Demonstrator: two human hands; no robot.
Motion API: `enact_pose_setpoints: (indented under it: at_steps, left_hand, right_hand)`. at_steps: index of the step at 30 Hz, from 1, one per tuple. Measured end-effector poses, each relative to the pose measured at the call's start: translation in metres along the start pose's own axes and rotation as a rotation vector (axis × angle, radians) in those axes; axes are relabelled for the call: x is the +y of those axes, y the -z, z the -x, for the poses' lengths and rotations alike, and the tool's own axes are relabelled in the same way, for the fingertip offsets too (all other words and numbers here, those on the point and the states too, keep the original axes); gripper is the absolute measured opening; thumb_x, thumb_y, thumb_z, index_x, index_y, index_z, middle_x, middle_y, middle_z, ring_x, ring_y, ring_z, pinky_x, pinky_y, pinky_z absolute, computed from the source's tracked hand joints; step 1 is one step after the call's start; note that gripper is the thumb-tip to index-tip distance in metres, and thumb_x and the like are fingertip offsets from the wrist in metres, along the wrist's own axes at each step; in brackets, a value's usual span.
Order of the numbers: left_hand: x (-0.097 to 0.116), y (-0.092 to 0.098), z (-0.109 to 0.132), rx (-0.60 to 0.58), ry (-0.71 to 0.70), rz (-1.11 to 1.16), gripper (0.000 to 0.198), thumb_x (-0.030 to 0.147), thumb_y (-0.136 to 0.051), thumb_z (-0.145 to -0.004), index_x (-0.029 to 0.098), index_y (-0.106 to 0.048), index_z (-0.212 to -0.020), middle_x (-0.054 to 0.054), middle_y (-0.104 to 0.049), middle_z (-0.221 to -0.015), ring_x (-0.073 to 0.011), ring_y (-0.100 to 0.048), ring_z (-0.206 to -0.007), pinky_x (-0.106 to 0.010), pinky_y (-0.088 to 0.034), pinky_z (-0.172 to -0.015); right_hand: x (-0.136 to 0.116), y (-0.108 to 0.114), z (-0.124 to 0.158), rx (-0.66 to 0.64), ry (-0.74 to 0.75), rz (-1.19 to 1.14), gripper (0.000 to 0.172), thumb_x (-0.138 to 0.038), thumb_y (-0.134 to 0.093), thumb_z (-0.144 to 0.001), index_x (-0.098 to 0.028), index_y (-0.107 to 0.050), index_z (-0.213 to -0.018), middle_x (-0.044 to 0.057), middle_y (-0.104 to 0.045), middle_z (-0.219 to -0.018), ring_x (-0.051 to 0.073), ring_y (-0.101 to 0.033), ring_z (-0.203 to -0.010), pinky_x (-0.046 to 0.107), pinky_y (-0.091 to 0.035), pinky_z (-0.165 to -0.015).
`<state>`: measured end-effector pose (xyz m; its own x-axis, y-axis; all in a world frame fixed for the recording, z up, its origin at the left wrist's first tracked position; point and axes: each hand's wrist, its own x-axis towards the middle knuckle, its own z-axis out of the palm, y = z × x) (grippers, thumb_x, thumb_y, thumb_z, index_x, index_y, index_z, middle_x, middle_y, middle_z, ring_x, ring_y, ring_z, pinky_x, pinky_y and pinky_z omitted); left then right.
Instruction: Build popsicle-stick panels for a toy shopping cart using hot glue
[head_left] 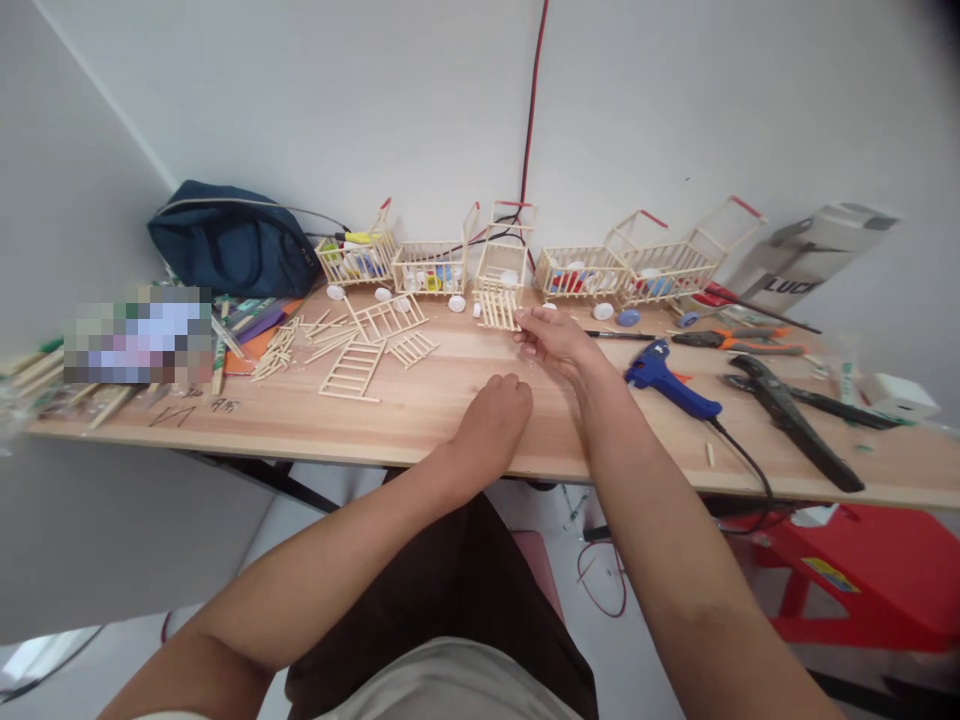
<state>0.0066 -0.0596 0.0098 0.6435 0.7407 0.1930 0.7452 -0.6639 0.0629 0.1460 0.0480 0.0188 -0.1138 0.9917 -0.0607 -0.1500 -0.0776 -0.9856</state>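
Observation:
My right hand (553,342) pinches the edge of a small slatted panel of thin wooden sticks (499,308) just above the table, in front of the middle miniature shopping cart (501,262). My left hand (495,425) rests loosely closed near the table's front edge, below the right hand; its palm side is hidden. Left of the hands lie more stick frames: a ladder-like one (354,370), a bigger one (390,318) and a small slatted one (414,347). Loose sticks (277,350) are heaped beside them.
Other wooden carts with red handles (431,268) line the wall. A blue glue gun (671,380), orange-handled pliers (739,340) and a black-handled cutter (799,420) lie right on the table (420,430). A dark blue bag (232,240) stands back left; a red stool (877,570) is below.

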Motion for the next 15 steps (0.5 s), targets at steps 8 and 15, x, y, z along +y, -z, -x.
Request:
enact_pose_setpoints:
  at_steps: [8, 15]
  left_hand:
    - [-0.023, -0.004, -0.012, 0.076, 0.147, -0.041, 0.026, -0.005, -0.035, -0.082, 0.007, -0.054, -0.093, -0.019, -0.060, -0.098, -0.0275, -0.055, -0.093, -0.041, -0.044, -0.083]
    - [-0.068, 0.003, 0.007, 0.332, 0.380, 0.683, 0.008, 0.013, -0.051, -0.081, 0.018, -0.053, -0.075, -0.004, -0.063, -0.077, -0.0168, -0.056, -0.074, -0.029, -0.043, -0.071]
  right_hand:
    - [0.000, 0.000, -0.001, 0.003, -0.010, 0.001, 0.035, -0.035, -0.081, -0.071, -0.017, -0.052, -0.069, -0.004, -0.051, -0.062, 0.006, -0.050, -0.055, 0.015, -0.029, -0.040]
    - [0.000, 0.005, -0.003, 0.000, 0.014, 0.003, 0.033, -0.034, -0.081, -0.071, -0.018, -0.052, -0.070, -0.004, -0.051, -0.062, 0.007, -0.051, -0.056, 0.017, -0.031, -0.042]
